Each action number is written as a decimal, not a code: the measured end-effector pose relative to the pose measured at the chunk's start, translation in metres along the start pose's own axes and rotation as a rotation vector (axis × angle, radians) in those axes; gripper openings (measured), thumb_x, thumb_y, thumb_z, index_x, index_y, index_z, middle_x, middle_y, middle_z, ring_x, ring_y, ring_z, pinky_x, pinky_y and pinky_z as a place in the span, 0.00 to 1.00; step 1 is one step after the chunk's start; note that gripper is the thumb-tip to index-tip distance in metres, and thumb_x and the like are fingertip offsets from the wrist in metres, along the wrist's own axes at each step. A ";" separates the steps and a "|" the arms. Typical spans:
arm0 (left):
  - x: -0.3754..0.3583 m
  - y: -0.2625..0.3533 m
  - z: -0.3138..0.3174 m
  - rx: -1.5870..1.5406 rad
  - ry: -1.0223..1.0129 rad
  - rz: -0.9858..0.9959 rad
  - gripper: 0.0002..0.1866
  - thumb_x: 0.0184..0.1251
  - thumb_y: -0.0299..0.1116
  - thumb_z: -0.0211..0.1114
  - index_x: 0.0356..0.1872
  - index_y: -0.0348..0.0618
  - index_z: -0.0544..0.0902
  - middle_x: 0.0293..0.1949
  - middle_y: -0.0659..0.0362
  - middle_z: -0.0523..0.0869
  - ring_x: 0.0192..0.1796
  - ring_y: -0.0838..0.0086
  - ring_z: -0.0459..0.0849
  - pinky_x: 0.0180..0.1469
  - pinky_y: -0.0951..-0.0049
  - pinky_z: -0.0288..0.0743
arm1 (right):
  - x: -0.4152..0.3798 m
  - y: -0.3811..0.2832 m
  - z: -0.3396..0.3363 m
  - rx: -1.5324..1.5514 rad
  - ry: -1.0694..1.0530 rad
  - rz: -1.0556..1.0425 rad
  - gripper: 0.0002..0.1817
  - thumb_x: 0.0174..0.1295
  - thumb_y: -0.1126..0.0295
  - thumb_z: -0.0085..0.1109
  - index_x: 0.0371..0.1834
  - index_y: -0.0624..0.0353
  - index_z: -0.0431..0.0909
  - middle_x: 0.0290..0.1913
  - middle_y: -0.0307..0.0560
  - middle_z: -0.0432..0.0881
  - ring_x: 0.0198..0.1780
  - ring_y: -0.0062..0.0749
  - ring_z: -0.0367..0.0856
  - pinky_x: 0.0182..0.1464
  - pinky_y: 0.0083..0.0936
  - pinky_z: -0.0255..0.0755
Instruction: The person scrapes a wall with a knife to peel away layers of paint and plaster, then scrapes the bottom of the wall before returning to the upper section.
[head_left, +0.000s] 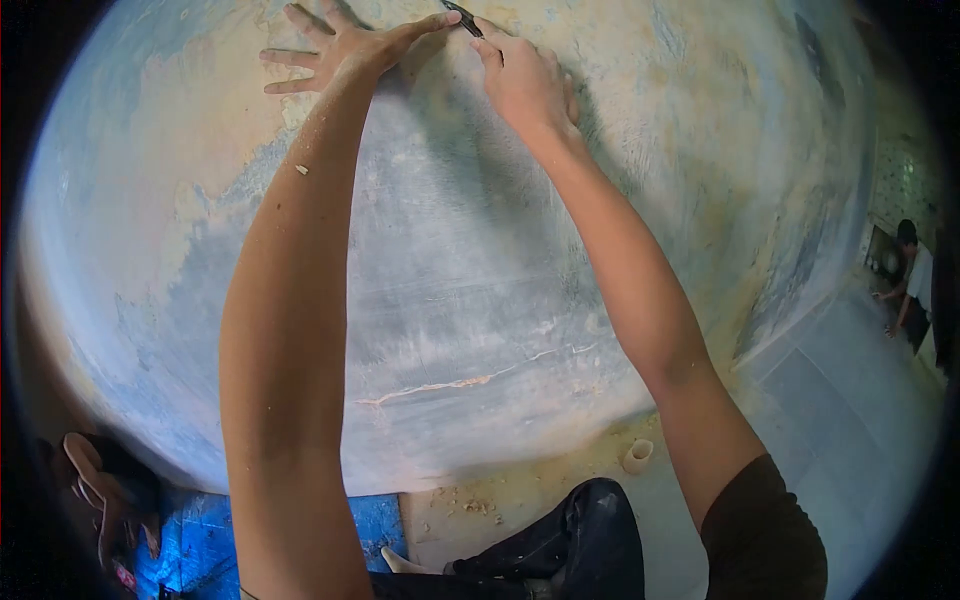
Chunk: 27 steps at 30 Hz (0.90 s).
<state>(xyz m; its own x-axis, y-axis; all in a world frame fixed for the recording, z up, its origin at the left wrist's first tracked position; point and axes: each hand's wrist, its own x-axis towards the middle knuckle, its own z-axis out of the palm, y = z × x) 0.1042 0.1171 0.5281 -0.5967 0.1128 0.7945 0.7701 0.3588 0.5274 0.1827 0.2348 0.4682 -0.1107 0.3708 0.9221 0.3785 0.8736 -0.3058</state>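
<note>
A large curved surface (450, 230), mottled in pale blue, grey and tan, fills most of the head view. At the top left my left hand (345, 50) lies against it with the fingers spread and the thumb stretched out to a dark, slim tool (465, 20). My right hand (525, 80) is wrapped round that tool, whose tip points up and left, close to my left thumb. Small pale flakes stick to my left forearm. Lower on the surface runs a jagged pale crack (430, 386).
A pale round cup (637, 456) stands on the floor by my right arm, near scattered chips (478, 506). Blue sheeting (200, 545) lies at the lower left, beside another person's arm (100, 490). One more person (912, 285) is low at the far right.
</note>
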 end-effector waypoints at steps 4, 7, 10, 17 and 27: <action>0.007 0.001 0.004 0.014 -0.032 -0.029 0.76 0.39 0.76 0.74 0.82 0.55 0.32 0.82 0.48 0.25 0.78 0.34 0.18 0.72 0.25 0.15 | -0.001 -0.001 -0.003 0.047 -0.033 0.027 0.22 0.78 0.52 0.43 0.72 0.33 0.73 0.50 0.52 0.87 0.55 0.49 0.85 0.56 0.47 0.76; 0.047 -0.026 0.046 -0.095 0.144 0.127 0.81 0.25 0.81 0.75 0.82 0.58 0.40 0.81 0.43 0.30 0.75 0.25 0.18 0.64 0.11 0.22 | -0.001 -0.002 -0.006 0.048 -0.046 0.051 0.23 0.78 0.52 0.43 0.72 0.33 0.72 0.53 0.51 0.86 0.56 0.50 0.84 0.57 0.48 0.76; 0.051 -0.022 0.046 -0.081 0.122 0.101 0.83 0.25 0.81 0.75 0.82 0.56 0.37 0.81 0.42 0.27 0.74 0.23 0.17 0.62 0.09 0.23 | -0.001 0.001 -0.003 0.069 -0.018 0.058 0.23 0.78 0.51 0.43 0.73 0.33 0.71 0.55 0.51 0.85 0.56 0.50 0.84 0.58 0.48 0.76; 0.041 -0.012 0.040 -0.050 0.094 0.071 0.85 0.24 0.82 0.74 0.82 0.51 0.36 0.80 0.40 0.28 0.74 0.22 0.17 0.61 0.08 0.24 | 0.005 0.007 -0.002 0.123 0.042 0.007 0.22 0.77 0.51 0.45 0.71 0.34 0.74 0.50 0.54 0.86 0.52 0.54 0.85 0.54 0.48 0.78; 0.045 -0.050 0.045 0.096 0.032 0.266 0.82 0.27 0.85 0.70 0.82 0.57 0.35 0.82 0.48 0.27 0.76 0.27 0.18 0.70 0.19 0.22 | -0.030 0.004 0.002 0.131 -0.008 0.002 0.21 0.76 0.51 0.47 0.68 0.36 0.77 0.39 0.55 0.88 0.43 0.55 0.87 0.46 0.46 0.81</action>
<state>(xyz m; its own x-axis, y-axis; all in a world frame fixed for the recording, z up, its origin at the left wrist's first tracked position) 0.0289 0.1464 0.5239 -0.3677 0.1860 0.9112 0.8731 0.4063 0.2694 0.1857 0.2279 0.4387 -0.1176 0.3742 0.9199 0.2554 0.9065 -0.3361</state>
